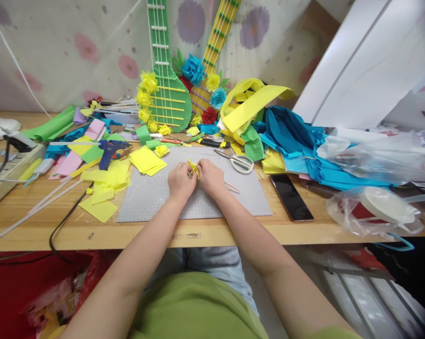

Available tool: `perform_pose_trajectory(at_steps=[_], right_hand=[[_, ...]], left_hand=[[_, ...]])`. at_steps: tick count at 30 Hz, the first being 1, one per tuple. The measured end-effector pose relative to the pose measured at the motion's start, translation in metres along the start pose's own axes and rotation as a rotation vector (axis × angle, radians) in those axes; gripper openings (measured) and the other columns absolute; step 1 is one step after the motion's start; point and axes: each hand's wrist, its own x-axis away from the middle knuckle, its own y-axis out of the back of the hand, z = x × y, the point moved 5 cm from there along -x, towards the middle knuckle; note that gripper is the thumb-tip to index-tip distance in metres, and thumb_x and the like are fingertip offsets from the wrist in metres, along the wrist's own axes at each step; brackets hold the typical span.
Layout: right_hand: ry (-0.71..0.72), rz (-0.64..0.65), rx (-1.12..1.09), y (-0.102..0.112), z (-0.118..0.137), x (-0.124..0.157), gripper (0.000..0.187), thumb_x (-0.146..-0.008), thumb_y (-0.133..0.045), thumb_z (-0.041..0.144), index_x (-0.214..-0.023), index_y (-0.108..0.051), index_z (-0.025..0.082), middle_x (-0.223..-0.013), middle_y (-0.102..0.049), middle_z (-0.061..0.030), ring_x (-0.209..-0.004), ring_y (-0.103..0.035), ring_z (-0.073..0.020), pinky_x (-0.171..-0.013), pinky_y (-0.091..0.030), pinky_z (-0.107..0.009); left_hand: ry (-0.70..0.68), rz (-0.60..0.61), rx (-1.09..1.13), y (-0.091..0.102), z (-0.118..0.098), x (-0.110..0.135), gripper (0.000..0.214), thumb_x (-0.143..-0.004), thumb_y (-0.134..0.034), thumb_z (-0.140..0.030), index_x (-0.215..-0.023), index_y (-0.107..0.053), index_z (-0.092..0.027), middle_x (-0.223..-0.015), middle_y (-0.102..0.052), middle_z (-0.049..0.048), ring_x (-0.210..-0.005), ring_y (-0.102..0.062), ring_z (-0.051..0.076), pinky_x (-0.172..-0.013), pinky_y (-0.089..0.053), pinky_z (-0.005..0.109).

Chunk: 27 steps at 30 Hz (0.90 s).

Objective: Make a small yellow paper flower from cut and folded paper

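Note:
My left hand (181, 179) and my right hand (210, 176) meet over a grey cutting mat (156, 200), both pinching a small yellow paper piece (193, 167) between their fingertips. The fingers of each hand are curled closed on it. A thin wooden stick (231, 187) lies on the mat just right of my right hand. A stack of yellow paper squares (147, 161) sits at the mat's upper left, with a small yellow paper flower (161, 150) beside it.
Scissors (238, 162) lie at the mat's far right corner, a blue glue gun (109, 149) to the left, a phone (290, 197) to the right. Paper guitars (169, 89) with flowers lean at the back. Blue paper (297, 141) and plastic bags (371, 212) crowd the right.

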Motion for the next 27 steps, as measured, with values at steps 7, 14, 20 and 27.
perform_pose_trajectory(at_steps=[7, 14, 20, 27], right_hand=[[0.049, -0.009, 0.011, 0.002, 0.001, 0.000, 0.024, -0.091, -0.029, 0.029, -0.099, -0.050, 0.020, -0.101, -0.055, -0.0049, -0.084, -0.052, -0.0155, -0.061, -0.032, -0.024], [0.073, -0.007, -0.004, 0.002, 0.001, 0.000, 0.024, -0.091, -0.029, 0.028, -0.099, -0.050, 0.019, -0.100, -0.056, -0.0059, -0.083, -0.052, -0.0156, -0.061, -0.032, -0.025], [0.054, -0.010, 0.076, 0.003, 0.009, 0.002, 0.025, -0.091, -0.029, 0.028, -0.100, -0.051, 0.019, -0.102, -0.055, -0.0075, -0.086, -0.052, -0.0166, -0.061, -0.033, -0.025], [-0.004, 0.015, 0.147, 0.002, 0.014, 0.005, 0.028, -0.092, -0.026, 0.031, -0.101, -0.051, 0.021, -0.104, -0.054, -0.0075, -0.078, -0.055, -0.0150, -0.059, -0.032, -0.024]], left_hand=[[0.100, 0.008, -0.008, -0.002, 0.005, 0.001, 0.008, -0.073, -0.052, -0.025, -0.080, -0.056, -0.022, -0.079, -0.064, 0.0013, -0.075, -0.058, 0.017, -0.071, -0.037, 0.029], [0.069, 0.040, 0.037, -0.004, 0.008, 0.001, 0.016, -0.077, -0.050, -0.031, -0.083, -0.063, -0.024, -0.082, -0.066, 0.0006, -0.072, -0.058, 0.016, -0.068, -0.037, 0.027], [0.173, 0.085, 0.070, -0.010, 0.013, -0.001, 0.024, -0.079, -0.047, -0.039, -0.076, -0.063, -0.022, -0.077, -0.065, 0.0024, -0.071, -0.058, 0.016, -0.064, -0.036, 0.026], [0.361, 0.133, 0.103, -0.013, 0.020, 0.000, 0.025, -0.075, -0.050, -0.045, -0.069, -0.057, -0.021, -0.069, -0.064, 0.0014, -0.067, -0.057, 0.015, -0.061, -0.036, 0.026]])
